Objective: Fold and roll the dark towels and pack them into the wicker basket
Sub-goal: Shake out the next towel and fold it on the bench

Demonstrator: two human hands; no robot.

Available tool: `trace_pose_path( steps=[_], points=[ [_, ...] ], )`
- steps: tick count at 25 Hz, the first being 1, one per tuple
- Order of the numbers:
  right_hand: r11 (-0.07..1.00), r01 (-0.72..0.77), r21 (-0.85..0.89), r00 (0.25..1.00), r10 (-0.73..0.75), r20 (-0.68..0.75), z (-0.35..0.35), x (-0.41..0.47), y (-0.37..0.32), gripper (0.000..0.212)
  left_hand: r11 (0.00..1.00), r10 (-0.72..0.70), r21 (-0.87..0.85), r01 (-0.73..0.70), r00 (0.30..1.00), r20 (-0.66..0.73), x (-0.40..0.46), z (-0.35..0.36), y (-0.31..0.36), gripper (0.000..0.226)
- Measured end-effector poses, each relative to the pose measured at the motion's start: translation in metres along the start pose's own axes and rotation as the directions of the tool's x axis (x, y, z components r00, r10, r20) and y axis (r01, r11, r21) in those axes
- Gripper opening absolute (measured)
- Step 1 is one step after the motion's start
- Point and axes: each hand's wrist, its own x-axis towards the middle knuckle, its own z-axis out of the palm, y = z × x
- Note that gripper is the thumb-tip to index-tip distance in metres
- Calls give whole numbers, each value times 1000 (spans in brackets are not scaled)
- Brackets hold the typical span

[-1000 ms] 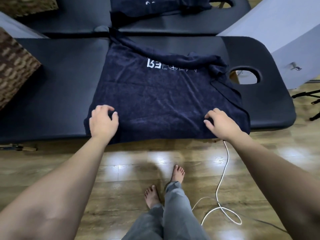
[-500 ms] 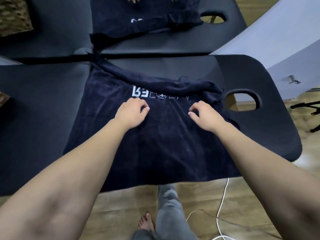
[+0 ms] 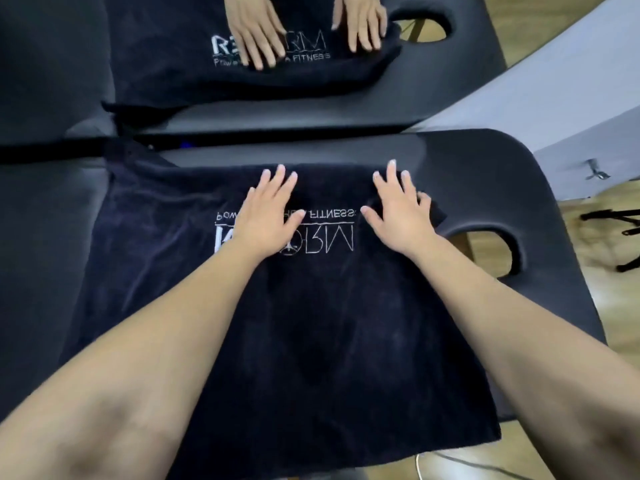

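1. Black padded tables are being used as the work surface; on the near massage table (image 3: pixel 485 174) the dark towel (image 3: pixel 311 341) is being kept spread out, its near edge hanging over the table's front and its white lettering lying under and between the hands.
2. The towel is being pressed near its far edge by the left hand (image 3: pixel 266 216) and the right hand (image 3: pixel 398 216), both laid flat with fingers straight and spread; nothing is being pinched.
3. The cloth is being judged soft, limp and light, likely to wrinkle and slide on the smooth padding, so it is best being taken at its corners or along a folded edge and smoothed as it is rolled.
4. Beyond, a second towel (image 3: pixel 166 46) is being pressed on the far table (image 3: pixel 433 84) by another person's hands (image 3: pixel 256 32).
5. Wooden flooring (image 3: pixel 595 282) is being glimpsed at right; the wicker basket is not being shown.
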Motion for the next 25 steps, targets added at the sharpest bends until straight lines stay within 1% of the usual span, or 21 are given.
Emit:
trace_pose_path(
  steps=[1,2,3,5,6,7,8,9,10,11,13,14,17,18,20,21,22,23,24,25],
  points=[
    [1000,-28,8,999,28,-22,-5,10,3,63,1000,-9,7,9,1000,-13,11,-3,1,71],
    [1000,-22,-19,998,21,-53,-8,16,7,60,1000,-4,19,4,1000,-17,18,-4,4,72],
    [997,21,-68,995,-28,-98,-9,19,10,55,999,18,32,-18,1000,-16,22,-3,7,70],
    [977,157,-143,967,-182,-180,-4,17,17,40,994,91,59,-91,996,1,22,5,11,65],
    [963,193,-188,954,-229,-194,1,15,23,36,989,122,77,-123,992,20,20,11,11,61],
    [952,200,-232,958,-240,-159,5,13,28,36,985,143,96,-146,989,42,18,17,10,58],
    [954,179,-239,971,-211,-113,8,12,34,37,981,153,112,-158,987,52,18,23,9,56],
    [971,123,-205,986,-143,-82,9,12,40,38,980,155,122,-159,987,45,21,25,8,54],
    [986,55,-156,994,-69,-84,8,14,46,37,980,152,127,-153,988,18,26,26,9,53],
    [994,-3,-107,990,-12,-138,6,16,53,34,981,143,135,-140,990,-15,33,23,11,51],
    [996,-71,-59,966,54,-251,1,24,62,33,981,104,170,-95,994,-45,50,17,10,55],
    [996,-84,-42,969,72,-236,-3,29,65,37,979,72,193,-65,997,-27,59,13,8,60],
    [996,-69,55,998,70,-8,-14,50,63,63,967,-45,252,24,996,75,83,-3,6,75],
    [995,-60,81,997,55,63,-16,57,60,72,961,-60,275,31,993,99,90,-8,7,72],
    [997,-27,75,987,15,159,-21,69,49,82,963,-41,270,-6,985,167,99,-21,9,55],
    [998,-6,69,981,-8,194,-24,76,45,80,975,-17,222,-31,977,210,101,-26,9,45],
    [996,12,94,972,-34,234,-28,81,40,70,987,6,154,-46,968,252,103,-30,9,36],
    [991,15,134,957,-53,284,-32,86,35,58,994,23,92,-52,958,287,103,-34,9,28],
    [979,1,203,940,-70,334,-36,91,30,51,998,21,50,-39,943,331,105,-37,10,22],
    [963,-25,267,916,-84,391,-41,94,24,55,999,0,29,-12,924,383,106,-41,12,19]
  ],
)
